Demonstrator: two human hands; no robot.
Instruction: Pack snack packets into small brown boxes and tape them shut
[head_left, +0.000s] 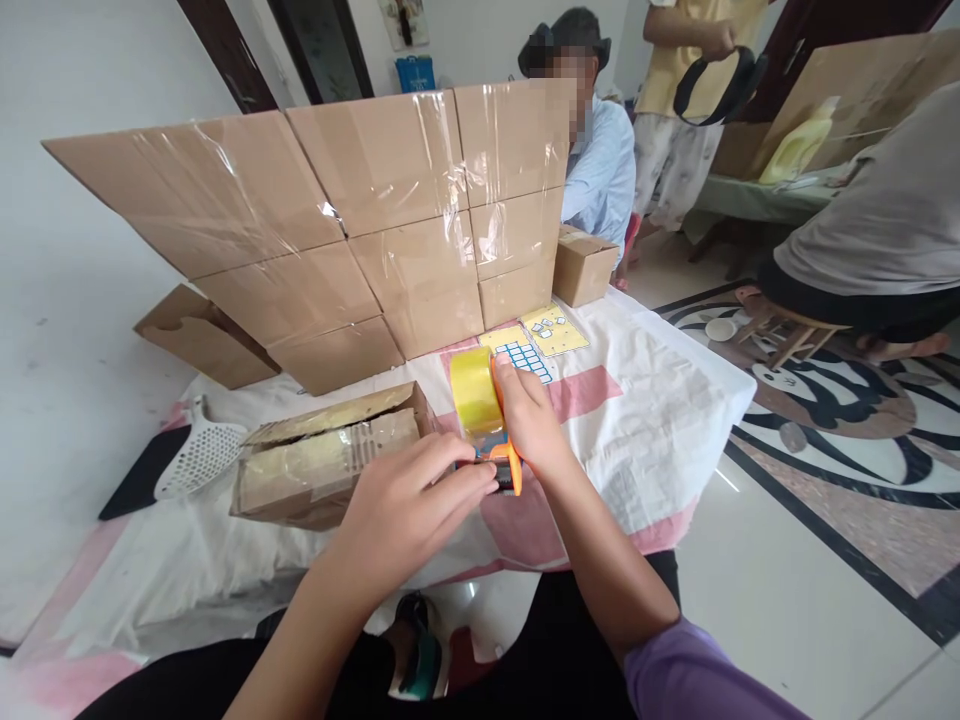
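Observation:
An orange tape dispenser (515,468) carrying a roll of yellowish packing tape (474,392) is in my right hand (531,415), whose fingers wrap round its side. My left hand (412,500) reaches in from the left, with fingertips pressed together at the dispenser's dark cutting end, where the tape comes off. The loose tape end itself is too small to make out. Just left of the dispenser, a taped cardboard box (330,470) lies on the table, its upper flap edge slightly raised. Both hands are above the table's front edge.
A wall of taped cardboard boxes (412,270) stands across the table (637,430). Smaller boxes flank it: an open one (202,335) and a closed one (589,268). A white perforated basket (206,455) lies left. One person sits behind the boxes; others are at right.

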